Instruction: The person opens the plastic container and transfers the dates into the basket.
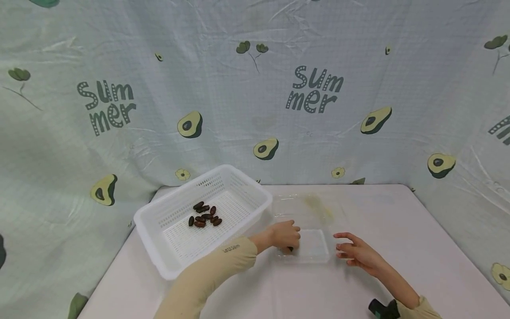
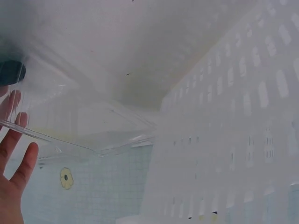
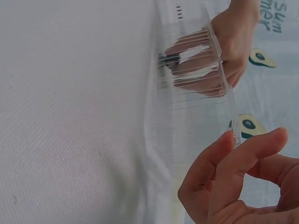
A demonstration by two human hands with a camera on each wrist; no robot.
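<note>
**Two hands at a clear box**

A person sits at a pale table (image 1: pixel 398 221). A clear plastic box (image 1: pixel 314 248) lies open on it, near the middle. Its lid (image 1: pixel 307 208) lies flat on the far side of it.

The left hand (image 1: pixel 283 235) is at the left end of the clear plastic box. Its fingers are curled down and they pinch a small dark date (image 1: pixel 290 249) at the box's left edge. In the right wrist view the fingers (image 3: pixel 196 56) show through the clear wall, with the date (image 3: pixel 167 59) between them.

The right hand (image 1: pixel 354 253) is just beside the right end of the box. Its fingers are loose and a little spread. They hold nothing. In the right wrist view the fingertips (image 3: pixel 229 140) are right at the box's rim, but I cannot tell if they touch it.

To the left stands a white basket (image 1: pixel 247 186) with holes in its walls. It is just beside the box. A small heap of dark dates (image 1: pixel 204 215) lies inside it.

Behind the table hangs a cloth (image 1: pixel 255 88) with avocados and the word "Summer" on it.
</note>
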